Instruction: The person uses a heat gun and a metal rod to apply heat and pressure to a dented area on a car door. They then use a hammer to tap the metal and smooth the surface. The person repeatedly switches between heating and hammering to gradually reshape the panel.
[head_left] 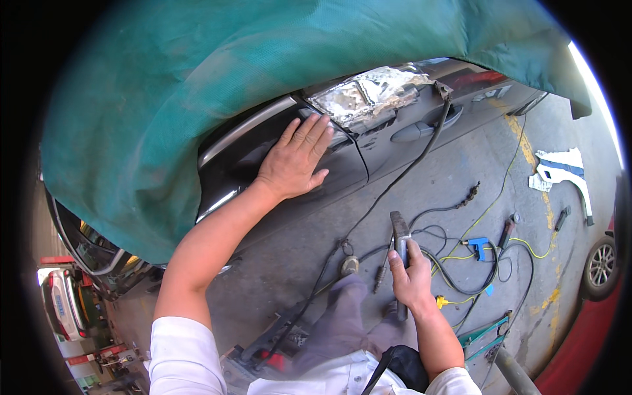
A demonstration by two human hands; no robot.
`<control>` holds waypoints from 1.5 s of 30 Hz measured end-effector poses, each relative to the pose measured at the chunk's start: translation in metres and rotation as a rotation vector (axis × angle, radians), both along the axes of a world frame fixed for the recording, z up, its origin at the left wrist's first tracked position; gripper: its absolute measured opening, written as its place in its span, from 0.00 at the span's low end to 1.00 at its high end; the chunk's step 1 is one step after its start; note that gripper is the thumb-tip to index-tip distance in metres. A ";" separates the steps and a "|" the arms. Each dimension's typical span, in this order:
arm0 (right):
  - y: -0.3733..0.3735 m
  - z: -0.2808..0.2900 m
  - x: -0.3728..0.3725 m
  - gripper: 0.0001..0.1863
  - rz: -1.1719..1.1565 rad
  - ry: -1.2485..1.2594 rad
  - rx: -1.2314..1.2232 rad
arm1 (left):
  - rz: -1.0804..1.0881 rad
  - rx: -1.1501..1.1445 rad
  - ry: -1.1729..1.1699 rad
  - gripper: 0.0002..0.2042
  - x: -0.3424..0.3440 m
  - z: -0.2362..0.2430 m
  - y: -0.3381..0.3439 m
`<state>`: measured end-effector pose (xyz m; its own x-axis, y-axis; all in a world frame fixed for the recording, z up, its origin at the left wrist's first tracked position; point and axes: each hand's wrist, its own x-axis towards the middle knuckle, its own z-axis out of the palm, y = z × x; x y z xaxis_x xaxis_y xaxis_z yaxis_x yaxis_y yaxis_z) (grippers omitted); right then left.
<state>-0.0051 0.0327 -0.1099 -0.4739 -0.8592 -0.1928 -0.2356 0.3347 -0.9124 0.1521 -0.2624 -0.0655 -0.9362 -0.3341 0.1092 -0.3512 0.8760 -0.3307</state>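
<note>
My left hand [296, 157] lies flat with fingers spread on the dark body panel [263, 138] of a car, its fingertips near the panel's edge. Beyond them, a rough patch of bare, whitish-silver metal [368, 95] shows on the car's side, close to a door handle [421, 131]. A black cable [421, 155] hangs from a dark end piece beside the patch. Down to the right, away from the car, my right hand [411, 275] is closed round a long, flat, dark metal hand tool [399, 227], which sticks out above and below the fist.
A green cover [230, 72] drapes over the car. Hoses, cables, a blue air gun [476, 247] and a grinder-like tool [508, 230] lie on the concrete floor by my feet. Farther right are a white fender-like panel [563, 174] and a red car [582, 329].
</note>
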 end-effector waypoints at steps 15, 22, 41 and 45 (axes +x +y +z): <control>0.002 0.004 0.016 0.23 0.059 -0.136 0.084 | -0.021 0.082 0.072 0.40 0.007 0.016 -0.010; 0.000 -0.007 0.020 0.14 -0.027 -0.373 -0.089 | -0.149 0.121 0.054 0.35 0.027 0.033 -0.026; -0.193 0.003 -0.010 0.12 0.071 0.347 -0.382 | 0.130 0.039 0.300 0.38 0.048 0.034 -0.037; -0.200 0.003 -0.009 0.12 0.014 0.437 -0.681 | 0.120 0.014 0.303 0.39 0.049 0.033 -0.037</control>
